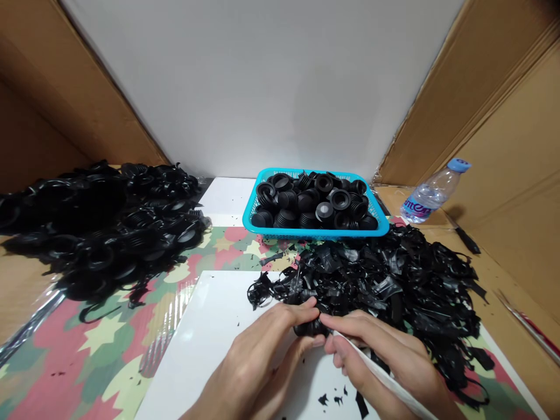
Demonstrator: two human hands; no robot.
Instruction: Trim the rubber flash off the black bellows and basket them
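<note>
Between the thumb and fingers of my left hand (262,350) is a black ribbed rubber part (306,328), held low over a white board (210,326). My right hand (385,361) is closed around a slim white tool (380,373), which slants from the lower right up to the part. The tool's tip is hidden at the fingers, so its kind cannot be made out. Both hands meet at the part, fingertips nearly touching. Small black scraps (336,400) lie on the board below them. Just beyond the hands spreads a heap of black rubber trimmings (394,280).
A blue plastic basket (315,233) full of black ribbed rubber parts stands behind the board. At left is a large pile of untrimmed black parts (100,233). A water bottle (431,195), a black-handled knife (467,239) and red-handled tweezers (529,326) are at right. Cardboard walls (516,157) flank the table.
</note>
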